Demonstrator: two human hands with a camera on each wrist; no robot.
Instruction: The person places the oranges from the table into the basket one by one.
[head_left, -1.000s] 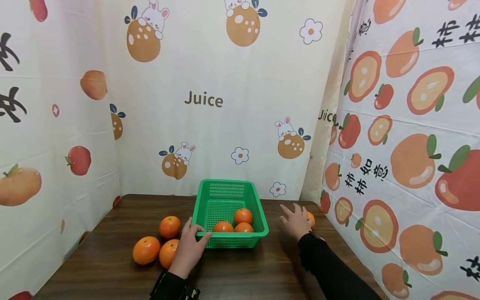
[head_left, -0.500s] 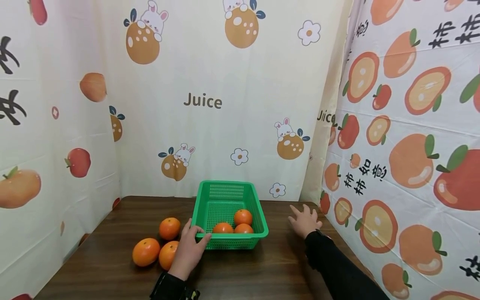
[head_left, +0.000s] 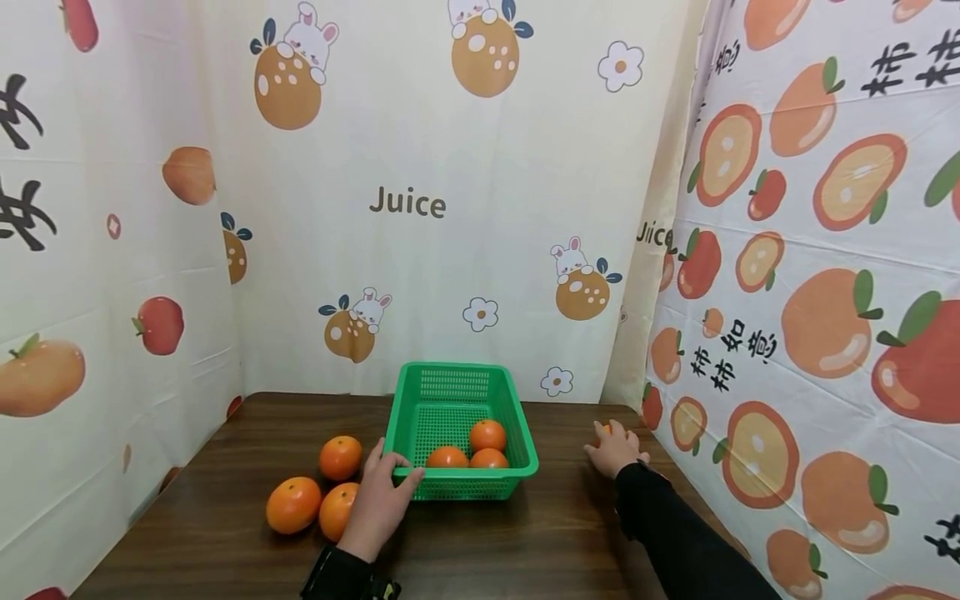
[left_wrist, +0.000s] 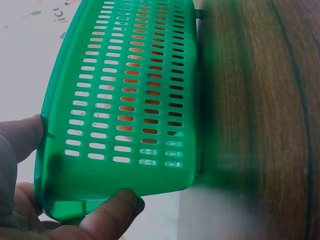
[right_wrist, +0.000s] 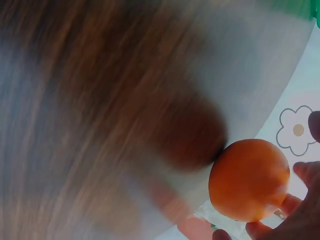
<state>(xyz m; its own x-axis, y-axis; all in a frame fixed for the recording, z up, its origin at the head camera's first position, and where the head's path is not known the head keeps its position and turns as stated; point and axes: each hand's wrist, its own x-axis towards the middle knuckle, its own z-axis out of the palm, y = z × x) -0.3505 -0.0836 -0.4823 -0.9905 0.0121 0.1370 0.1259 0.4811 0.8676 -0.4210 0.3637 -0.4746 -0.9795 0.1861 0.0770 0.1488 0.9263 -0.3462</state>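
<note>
A green slotted basket (head_left: 459,392) stands mid-table with three oranges (head_left: 488,435) in it. My left hand (head_left: 392,477) grips its near left corner; in the left wrist view the thumb (left_wrist: 22,135) lies on the rim and a finger (left_wrist: 107,215) curls under the basket (left_wrist: 125,100). To the right of the basket, my right hand (head_left: 615,447) lies over a loose orange (head_left: 604,429) that is mostly hidden. In the right wrist view that orange (right_wrist: 249,180) sits against the palm with fingers (right_wrist: 306,172) curled round it.
Three more oranges (head_left: 341,457) (head_left: 293,504) (head_left: 333,510) lie on the dark wooden table (head_left: 525,533) just left of my left hand. Fruit-printed curtains (head_left: 810,275) close in the table at the back and on both sides.
My right hand has slid right and away from the basket and closed over the loose orange, which showed beside it a second ago. The left hand and basket have not moved.
</note>
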